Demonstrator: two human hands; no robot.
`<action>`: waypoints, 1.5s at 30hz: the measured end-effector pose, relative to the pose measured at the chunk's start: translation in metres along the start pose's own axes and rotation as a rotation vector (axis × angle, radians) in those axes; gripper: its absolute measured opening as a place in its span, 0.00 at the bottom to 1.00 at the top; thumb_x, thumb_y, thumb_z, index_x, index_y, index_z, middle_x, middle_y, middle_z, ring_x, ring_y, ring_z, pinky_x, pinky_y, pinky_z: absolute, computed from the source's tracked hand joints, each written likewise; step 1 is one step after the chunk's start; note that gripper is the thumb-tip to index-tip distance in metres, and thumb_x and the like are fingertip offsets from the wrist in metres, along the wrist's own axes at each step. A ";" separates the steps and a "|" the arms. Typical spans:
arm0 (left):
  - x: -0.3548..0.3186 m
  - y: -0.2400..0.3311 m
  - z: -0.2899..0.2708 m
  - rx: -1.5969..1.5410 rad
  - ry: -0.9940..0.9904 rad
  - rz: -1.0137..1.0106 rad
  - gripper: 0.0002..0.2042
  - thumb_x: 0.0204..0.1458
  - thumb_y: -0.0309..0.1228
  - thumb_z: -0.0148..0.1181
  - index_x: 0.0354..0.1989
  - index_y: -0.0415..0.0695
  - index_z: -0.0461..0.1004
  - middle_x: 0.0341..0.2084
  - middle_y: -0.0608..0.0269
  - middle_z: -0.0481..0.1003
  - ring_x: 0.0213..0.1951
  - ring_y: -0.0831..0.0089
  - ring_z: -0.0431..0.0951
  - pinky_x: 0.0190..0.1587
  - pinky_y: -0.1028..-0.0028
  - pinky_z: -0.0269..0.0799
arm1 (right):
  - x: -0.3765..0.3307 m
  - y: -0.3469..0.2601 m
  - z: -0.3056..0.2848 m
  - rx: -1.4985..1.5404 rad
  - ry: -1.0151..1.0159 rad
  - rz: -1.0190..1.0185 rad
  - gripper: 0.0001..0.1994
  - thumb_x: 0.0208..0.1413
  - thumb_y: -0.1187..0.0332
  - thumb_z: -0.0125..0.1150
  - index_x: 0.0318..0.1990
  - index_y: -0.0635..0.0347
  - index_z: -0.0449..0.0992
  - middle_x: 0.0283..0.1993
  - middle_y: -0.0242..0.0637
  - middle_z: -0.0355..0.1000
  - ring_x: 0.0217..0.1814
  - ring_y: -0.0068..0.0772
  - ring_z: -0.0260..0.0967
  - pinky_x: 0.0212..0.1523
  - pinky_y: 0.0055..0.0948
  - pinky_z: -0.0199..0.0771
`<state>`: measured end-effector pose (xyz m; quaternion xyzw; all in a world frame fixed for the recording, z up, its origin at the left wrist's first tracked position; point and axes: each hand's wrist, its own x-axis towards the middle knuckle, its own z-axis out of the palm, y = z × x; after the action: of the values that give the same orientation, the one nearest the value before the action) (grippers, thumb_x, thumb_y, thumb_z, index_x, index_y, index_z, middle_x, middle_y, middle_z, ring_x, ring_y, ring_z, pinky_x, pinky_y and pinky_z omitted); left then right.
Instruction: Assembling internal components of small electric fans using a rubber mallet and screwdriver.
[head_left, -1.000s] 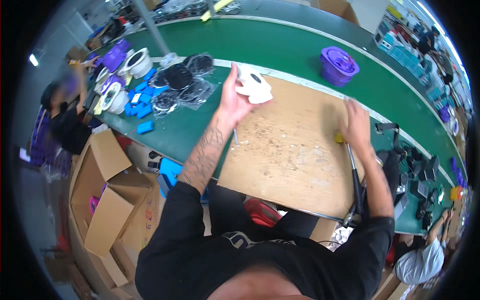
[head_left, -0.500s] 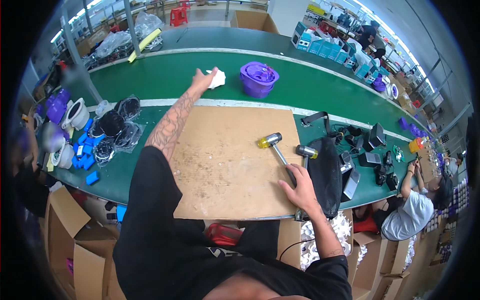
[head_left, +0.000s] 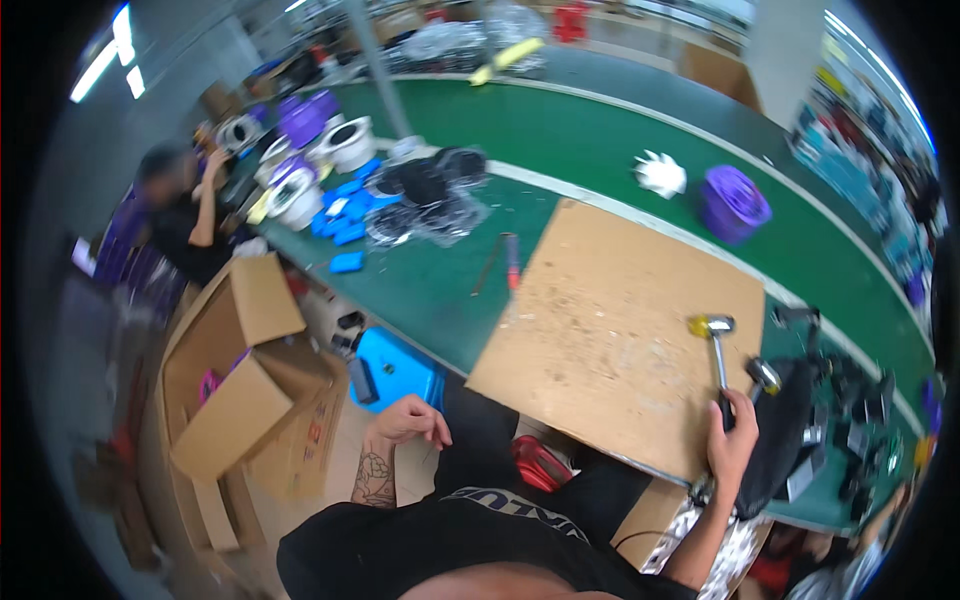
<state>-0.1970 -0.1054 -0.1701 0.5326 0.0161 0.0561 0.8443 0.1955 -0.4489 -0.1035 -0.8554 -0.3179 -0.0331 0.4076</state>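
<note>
Against the frame half a second back, I note the left hand (head_left: pixel 408 420) has come off the green belt, where it was stretched out at the white part (head_left: pixel 660 175), and now sits low by the person's knee, below the bench edge. The white part lies on the green conveyor (head_left: pixel 560 120), just beside the purple basket (head_left: pixel 733 203). The view has also swung left, so the cardboard boxes (head_left: pixel 245 370) and the blue bin (head_left: pixel 400 368) now show.

Left hand: fingers curled loosely inward, holding nothing that I can see, knuckles resting near the dark trouser leg.

Right hand (head_left: pixel 733 440): fingers wrapped tight round the dark grip of the hammer (head_left: pixel 718 350), as before. The hammer lies along the right edge of the brown work board (head_left: pixel 610 320), its yellow-and-metal head pointing away from the person and resting on the board.

A red-handled tool (head_left: pixel 510 262) lies on the green bench just left of the board. Black parts (head_left: pixel 850 400) crowd the bench to the right of the hand. Another person (head_left: pixel 180 215) sits at the far left.
</note>
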 end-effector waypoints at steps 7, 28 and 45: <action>-0.028 -0.147 -0.051 1.105 0.715 -0.436 0.47 0.41 0.60 0.68 0.64 0.40 0.62 0.55 0.33 0.68 0.55 0.48 0.72 0.53 0.52 0.71 | -0.003 0.002 0.013 -0.048 -0.012 -0.038 0.13 0.54 0.71 0.61 0.46 0.69 0.75 0.42 0.48 0.74 0.45 0.45 0.72 0.48 0.35 0.71; 0.076 -0.180 -0.049 1.338 0.940 -0.886 0.51 0.40 0.58 0.66 0.70 0.49 0.48 0.62 0.36 0.57 0.59 0.44 0.63 0.56 0.46 0.64 | -0.001 0.014 0.019 -0.052 0.006 0.134 0.16 0.59 0.67 0.60 0.49 0.70 0.75 0.40 0.48 0.77 0.40 0.37 0.74 0.44 0.32 0.72; 0.069 -0.181 -0.046 1.329 1.063 -0.781 0.50 0.39 0.53 0.68 0.71 0.48 0.52 0.54 0.41 0.62 0.55 0.46 0.64 0.51 0.49 0.64 | -0.012 -0.030 0.029 -0.522 -0.024 -0.022 0.19 0.63 0.63 0.55 0.54 0.71 0.71 0.49 0.56 0.74 0.51 0.56 0.72 0.49 0.40 0.71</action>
<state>-0.1186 -0.1333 -0.3514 0.7672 0.6067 -0.0160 0.2075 0.1626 -0.4208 -0.1062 -0.9285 -0.3127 -0.1080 0.1688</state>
